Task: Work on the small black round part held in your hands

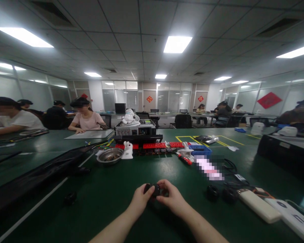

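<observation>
Your left hand (pixel 141 197) grips a black part (pixel 156 190), thumb across it, over the green table (pixel 98 195); your right hand (pixel 173 198) curls at its right end, grip uncertain. Long axis unclear.

Nothing is legible — red diamond signs (pixel 270 101) on the back doors (pixel 150 106) and right glass wall (pixel 295 88) carry marks too blurred to read.

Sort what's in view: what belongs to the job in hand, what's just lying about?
In the job:
black part, between left hand and right hand
perhaps the loose black pieces

Probably lying about:
bowl
red tool
blue tray
cream box
</observation>
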`<state>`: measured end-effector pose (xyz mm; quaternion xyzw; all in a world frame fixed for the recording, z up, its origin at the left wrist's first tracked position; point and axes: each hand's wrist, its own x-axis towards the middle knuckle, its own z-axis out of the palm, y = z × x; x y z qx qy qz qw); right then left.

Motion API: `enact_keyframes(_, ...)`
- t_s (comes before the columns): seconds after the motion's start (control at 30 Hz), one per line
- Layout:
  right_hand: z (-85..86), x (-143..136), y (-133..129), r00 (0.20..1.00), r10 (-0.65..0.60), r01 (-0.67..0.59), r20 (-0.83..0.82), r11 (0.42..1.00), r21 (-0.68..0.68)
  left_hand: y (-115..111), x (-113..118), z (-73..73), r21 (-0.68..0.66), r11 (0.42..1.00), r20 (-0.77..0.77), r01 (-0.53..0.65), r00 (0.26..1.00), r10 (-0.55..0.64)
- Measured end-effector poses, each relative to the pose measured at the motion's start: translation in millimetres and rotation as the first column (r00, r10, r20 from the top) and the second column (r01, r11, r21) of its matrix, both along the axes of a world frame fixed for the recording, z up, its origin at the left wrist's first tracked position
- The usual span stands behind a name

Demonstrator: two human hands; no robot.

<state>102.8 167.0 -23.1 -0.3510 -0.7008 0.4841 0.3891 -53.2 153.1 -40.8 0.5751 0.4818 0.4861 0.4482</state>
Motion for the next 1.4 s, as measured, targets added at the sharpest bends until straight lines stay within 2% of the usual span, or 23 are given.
enact_keyframes(0.07,1.2,-0.4,-2.4,1.0,-0.014,0.013,0.018,0.999,0.035,0.8,-0.4,-0.5,-0.004,1.0,-0.005,-0.029,1.0,0.029)
enact_keyframes(0.1,0.9,-0.9,-2.5,1.0,-0.018,0.018,0.007,1.0,0.011,0.7,-0.3,-0.5,0.006,0.999,-0.005,-0.042,0.999,0.043)
enact_keyframes(0.17,-0.9,-2.4,-0.3,0.999,-0.045,0.043,-0.023,0.995,-0.093,-0.6,0.1,0.7,0.049,0.997,-0.002,-0.066,0.998,0.066)
enact_keyframes(0.23,-3.6,-3.9,3.2,0.997,-0.077,0.071,-0.014,0.965,-0.251,-3.4,1.1,3.2,0.105,0.992,-0.014,-0.076,0.997,0.078)
enact_keyframes(0.3,-6.5,-5.0,6.4,0.997,-0.073,0.078,0.027,0.92,-0.383,-6.8,2.4,6.1,0.142,0.989,-0.033,-0.048,0.998,0.053)
enact_keyframes(0.37,-9.2,-5.3,8.4,0.999,-0.041,0.053,0.036,0.897,-0.438,-10.5,3.7,8.4,0.164,0.987,-0.063,0.002,0.998,0.008)
enact_keyframes(0.43,-11.1,-4.6,9.7,0.999,-0.032,0.034,0.013,0.905,-0.424,-13.4,4.2,9.9,0.183,0.982,-0.11,0.037,0.994,-0.017)
enact_keyframes(0.53,-11.5,-1.9,11.0,0.997,-0.05,0.025,-0.062,0.935,-0.353,-14.3,3.1,10.2,0.183,0.983,-0.144,0.029,0.99,-0.002)
enact_keyframes(0.7,-9.3,0.7,9.6,0.988,0.038,-0.064,-0.148,0.983,-0.174,-4.2,-1.2,2.9,0.012,0.999,-0.004,0.051,0.999,-0.05)
enact_keyframes(0.77,-9.8,-0.4,8.3,0.987,0.079,-0.102,-0.143,0.981,-0.162,1.1,-2.9,-1.3,-0.012,0.999,0.041,0.045,0.998,-0.044)
enact_keyframes(0.87,-10.8,-2.2,7.6,0.986,0.065,-0.098,-0.151,0.971,-0.218,5.7,-5.1,-4.7,0.046,0.999,-0.018,-0.014,1.0,0.014)
enact_keyframes(0.93,-10.4,-2.1,7.7,0.989,-0.005,-0.042,-0.147,0.949,-0.311,5.5,-5.9,-3.7,0.109,0.992,-0.041,-0.058,0.997,0.063)
enact_keyframes(1.0,-9.2,-0.8,7.6,0.991,-0.06,0.002,-0.117,0.898,-0.44,2.4,-5.4,-0.5,0.157,0.985,-0.023,-0.075,0.997,0.079)
enact_keyframes(1.1,-7.4,1.2,6.7,0.997,-0.004,-0.048,-0.083,0.792,-0.608,-6.6,-2.1,7.0,0.188,0.982,-0.044,-0.027,0.998,0.035)
enact_keyframes(1.17,-7.2,1.2,6.2,0.997,0.049,-0.081,-0.067,0.769,-0.634,-14.4,1.1,12.8,0.234,0.971,-0.151,0.041,0.988,-0.005)
enact_keyframes(1.23,-7.9,0.2,6.1,0.998,0.055,-0.066,-0.036,0.807,-0.586,-21.8,3.6,18.1,0.294,0.949,-0.296,0.116,0.955,-0.025)
enact_keyframes(1.3,-8.7,-1.1,6.5,1.0,0.008,-0.016,-0.018,0.868,-0.497,-26.7,4.7,21.9,0.332,0.931,-0.405,0.153,0.914,-0.005)
enact_keyframes(1.4,-8.9,-1.9,7.3,0.997,-0.054,0.035,-0.05,0.95,-0.31,-27.1,3.9,23.5,0.329,0.942,-0.423,0.061,0.902,0.09)
